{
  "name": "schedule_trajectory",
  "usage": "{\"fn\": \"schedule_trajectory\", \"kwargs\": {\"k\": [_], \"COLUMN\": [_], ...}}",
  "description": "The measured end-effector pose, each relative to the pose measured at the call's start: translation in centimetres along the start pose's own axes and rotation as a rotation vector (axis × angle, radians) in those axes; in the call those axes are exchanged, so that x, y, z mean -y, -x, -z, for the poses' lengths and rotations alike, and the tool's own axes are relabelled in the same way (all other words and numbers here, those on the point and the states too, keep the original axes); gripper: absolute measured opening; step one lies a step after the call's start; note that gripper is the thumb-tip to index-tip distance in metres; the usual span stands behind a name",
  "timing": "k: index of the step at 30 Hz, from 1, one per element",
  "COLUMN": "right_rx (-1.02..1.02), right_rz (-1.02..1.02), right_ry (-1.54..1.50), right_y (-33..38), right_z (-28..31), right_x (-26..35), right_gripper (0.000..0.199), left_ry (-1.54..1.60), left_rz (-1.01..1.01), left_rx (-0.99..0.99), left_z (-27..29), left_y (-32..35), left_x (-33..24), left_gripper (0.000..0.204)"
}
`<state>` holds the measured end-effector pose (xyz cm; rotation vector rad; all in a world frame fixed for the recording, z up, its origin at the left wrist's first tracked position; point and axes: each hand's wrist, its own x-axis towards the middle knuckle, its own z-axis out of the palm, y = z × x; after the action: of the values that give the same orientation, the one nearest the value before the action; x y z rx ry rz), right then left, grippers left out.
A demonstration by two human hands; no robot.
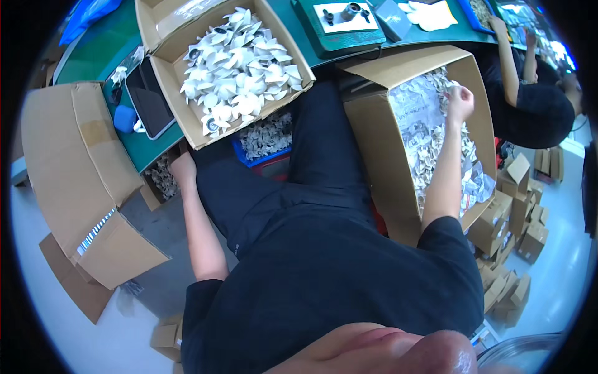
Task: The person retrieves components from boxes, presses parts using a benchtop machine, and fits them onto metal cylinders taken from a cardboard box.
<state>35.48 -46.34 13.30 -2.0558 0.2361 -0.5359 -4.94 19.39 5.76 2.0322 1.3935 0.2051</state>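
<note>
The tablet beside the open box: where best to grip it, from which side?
Probably by its near short edge, from the person's side: the tablet seems to lie flat, with tabletop before that edge, while the blue object and box crowd its long sides.

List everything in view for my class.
Table: one, green, top
Large boxes: three, brown, left, centre, right
Small boxes: several, brown, mostly right
Vaned parts: many, white, in boxes
Paper: some, white, right box
Trays: two, blue, centre, top right
Tablet: one, black-screened, upper left
Lump: one, blue, by tablet
Fixture: one, green and white, top
Glove-like item: one, white, top
Co-worker: one, black-clothed, upper right
Left hand: one, bare, by table
Right hand: one, bare, over right box
</note>
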Motion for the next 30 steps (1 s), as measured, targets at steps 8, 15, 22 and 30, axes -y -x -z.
{"fn": "schedule_trajectory", "kwargs": {"k": [8, 15, 22, 30], "right_rx": [0.929, 1.096, 1.148, 1.175], "right_rz": [-0.004, -0.151, -0.101, -0.256], "right_ry": [-0.723, -0.566, -0.35, -0.36], "right_y": [7.5, 7.2, 5.5, 4.2], "right_z": [-9.0, -15.6, -15.6, -16.2], "right_x": [24.7, 27.6, 28.5, 28.0], "right_gripper": [0.035, 0.031, 0.048, 0.047], "left_ry": [0.051, 0.023, 0.145, 0.107], "left_rz": [-0.164, 0.014, -0.051, -0.045], "left_rx": [0.003, -0.011, -0.039, -0.023], "left_z": [-0.5, 0.5, 0.5, 0.0], "left_y": [-1.5, 0.0, -1.4, -0.8], "left_x": [2.1, 0.4, 3.5, 0.8], "left_gripper": [0.051, 0.053, 0.062, 0.062]}}
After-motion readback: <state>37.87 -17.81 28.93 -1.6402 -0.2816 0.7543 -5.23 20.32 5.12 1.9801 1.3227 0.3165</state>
